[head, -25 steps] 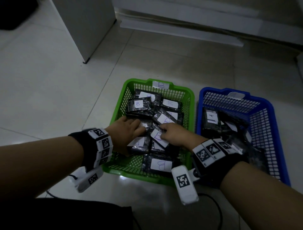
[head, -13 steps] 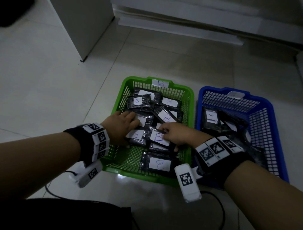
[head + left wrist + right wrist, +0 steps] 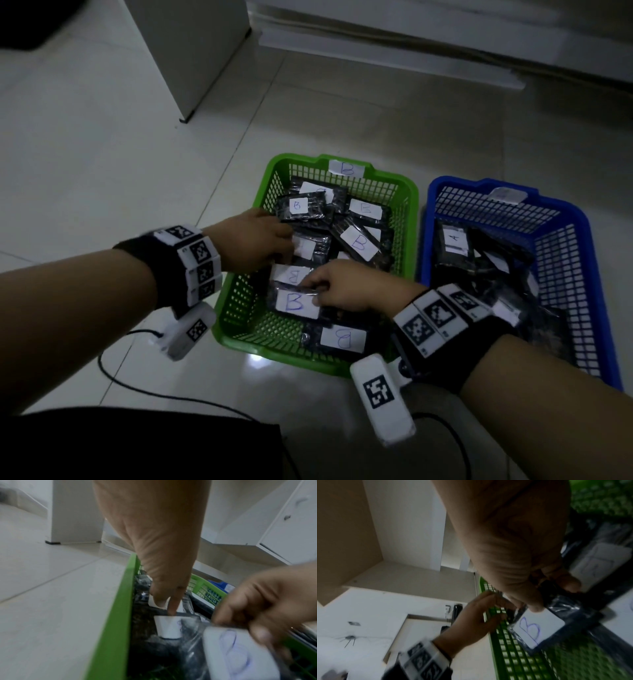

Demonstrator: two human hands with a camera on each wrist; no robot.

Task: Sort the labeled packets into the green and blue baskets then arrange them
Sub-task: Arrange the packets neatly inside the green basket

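The green basket (image 3: 412, 219), tagged B, holds several black packets with white B labels. Beside it on the right, the blue basket (image 3: 582, 219) holds several black packets, one labelled A (image 3: 455, 241). My right hand (image 3: 315, 291) pinches a B packet (image 3: 294, 303) by its edge near the basket's front; the right wrist view shows thumb and fingers of this hand (image 3: 544, 601) gripping that packet (image 3: 537, 628). My left hand (image 3: 287, 246) reaches in over the left wall. Its extended fingers (image 3: 171, 609) press down on a packet label (image 3: 180, 605) in the middle left.
Both baskets sit on a pale tiled floor (image 3: 120, 171). A white cabinet (image 3: 191, 51) stands at the back left and a white skirting (image 3: 394, 54) runs along the back. A black cable (image 3: 144, 383) trails on the floor near my left wrist.
My right hand has drawn the B packet toward the front left of the green basket. My left hand has slid farther back onto another packet.
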